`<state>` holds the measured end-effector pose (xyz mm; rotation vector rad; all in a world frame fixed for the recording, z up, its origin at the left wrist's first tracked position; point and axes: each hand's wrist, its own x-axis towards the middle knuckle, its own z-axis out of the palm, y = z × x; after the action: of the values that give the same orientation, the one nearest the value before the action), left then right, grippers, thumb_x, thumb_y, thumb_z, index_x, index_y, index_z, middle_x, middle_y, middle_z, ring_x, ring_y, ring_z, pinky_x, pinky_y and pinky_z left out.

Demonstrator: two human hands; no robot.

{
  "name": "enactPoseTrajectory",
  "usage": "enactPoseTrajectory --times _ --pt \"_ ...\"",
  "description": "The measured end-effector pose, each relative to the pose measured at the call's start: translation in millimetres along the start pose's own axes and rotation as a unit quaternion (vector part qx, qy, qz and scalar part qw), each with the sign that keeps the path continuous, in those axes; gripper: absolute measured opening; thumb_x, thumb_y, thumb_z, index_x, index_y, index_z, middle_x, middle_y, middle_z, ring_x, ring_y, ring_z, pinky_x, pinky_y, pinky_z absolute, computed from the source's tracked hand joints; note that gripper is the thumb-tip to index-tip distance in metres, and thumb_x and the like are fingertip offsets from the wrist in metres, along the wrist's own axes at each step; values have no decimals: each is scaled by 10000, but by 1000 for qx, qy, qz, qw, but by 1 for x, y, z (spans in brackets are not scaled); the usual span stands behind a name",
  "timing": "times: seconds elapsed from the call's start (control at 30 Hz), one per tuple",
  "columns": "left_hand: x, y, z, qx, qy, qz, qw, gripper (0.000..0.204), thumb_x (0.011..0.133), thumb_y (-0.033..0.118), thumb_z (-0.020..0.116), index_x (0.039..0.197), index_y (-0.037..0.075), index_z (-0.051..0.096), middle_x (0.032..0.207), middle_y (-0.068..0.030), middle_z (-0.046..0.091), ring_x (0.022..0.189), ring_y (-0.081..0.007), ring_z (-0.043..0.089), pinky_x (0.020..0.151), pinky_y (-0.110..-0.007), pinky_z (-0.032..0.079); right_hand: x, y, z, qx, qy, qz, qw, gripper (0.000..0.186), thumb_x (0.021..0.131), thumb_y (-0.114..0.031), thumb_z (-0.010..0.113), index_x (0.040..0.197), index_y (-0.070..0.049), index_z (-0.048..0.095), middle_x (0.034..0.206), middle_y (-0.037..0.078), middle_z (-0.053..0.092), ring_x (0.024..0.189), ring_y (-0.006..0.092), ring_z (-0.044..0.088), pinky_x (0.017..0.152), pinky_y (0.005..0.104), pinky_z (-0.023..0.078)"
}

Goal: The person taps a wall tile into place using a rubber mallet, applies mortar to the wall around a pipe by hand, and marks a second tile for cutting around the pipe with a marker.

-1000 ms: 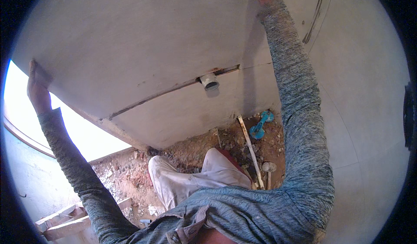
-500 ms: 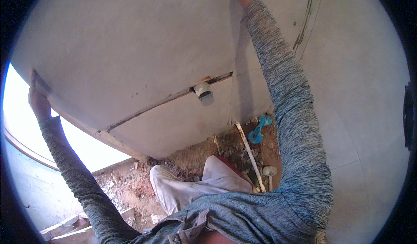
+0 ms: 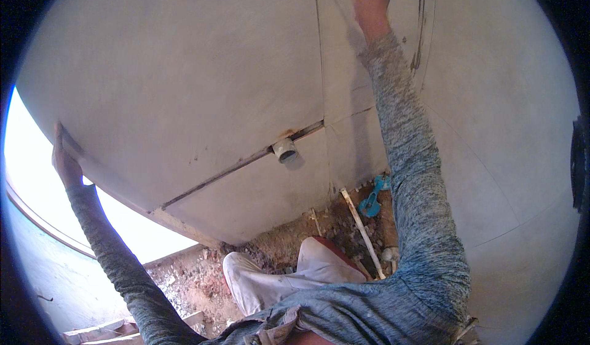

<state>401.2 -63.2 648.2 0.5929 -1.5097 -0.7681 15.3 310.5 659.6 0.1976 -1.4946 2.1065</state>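
Note:
A large light grey wall tile (image 3: pixel 233 56) stands upright against the wall in front of me. My left hand (image 3: pixel 66 160) lies along its left edge, the visible fingers stretched against the surface. High up, beyond the tile's right edge, my right hand (image 3: pixel 372 1) is at the wall; the picture's upper edge cuts off its fingers, so its grip is hidden. A dark joint runs down that right edge. Below, a dark slanting gap separates the large tile from a lower tile (image 3: pixel 252 191). A short pale pipe stub (image 3: pixel 285 151) sticks out at this gap.
A blue double-cup suction lifter (image 3: pixel 370 203) lies on the rubble floor (image 3: pixel 196 271), beside a white pipe (image 3: pixel 362 231) and a pale mallet-like head (image 3: pixel 389 254). A bright opening (image 3: pixel 132 222) is at the left. Wooden pieces (image 3: pixel 98 333) lie at lower left. Tiled wall (image 3: pixel 491 160) continues right.
The view has shifted, so more of my right hand and wrist shows. The dark joint at the large tile's right edge now appears clearly. My left hand stays at the tile's left edge.

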Motion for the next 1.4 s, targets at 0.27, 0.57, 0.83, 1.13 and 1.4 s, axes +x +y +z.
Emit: enactPoseTrajectory --times 0.27,0.57,0.83,1.13,1.4 --pt "12 -16 1 -70 -19 -38 997 746 893 465 606 1357 -94 441 1335 -259 484 1200 -316 517 1013 -424 413 28 109 -7 61 -149 -245 956 179 916 -191 597 931 -13 611 735 18 621 668 98 584 624 260 490" --pt "17 -28 -2 -90 -32 -39 995 711 916 444 581 1364 -88 435 1352 -228 480 1201 -306 516 1017 -400 409 -16 132 2 106 -80 -288 948 100 847 -88 667 929 -42 634 790 115 673 717 224 659 668 353 518" --pt "21 -31 -15 -61 -47 -37 996 685 937 419 561 1383 -79 410 1381 -202 463 1237 -300 487 1034 -389 392 -33 160 -9 99 -21 -325 940 148 869 -93 675 983 -17 617 857 87 671 744 166 647 692 296 519" --pt "12 -26 -11 -24 -32 -21 999 646 972 378 501 1422 -63 357 1442 -195 401 1305 -292 429 1061 -402 366 -47 211 -84 200 -99 -82 971 169 913 -101 635 1008 21 566 895 126 686 809 145 676 707 270 564" --pt "4 -19 -5 -31 -44 -7 999 630 1002 368 413 1469 -28 267 1488 -205 334 1356 -314 368 1116 -428 312 -89 281 -120 184 -114 6 976 125 883 -80 640 982 -14 605 817 43 674 725 84 615 648 236 507"
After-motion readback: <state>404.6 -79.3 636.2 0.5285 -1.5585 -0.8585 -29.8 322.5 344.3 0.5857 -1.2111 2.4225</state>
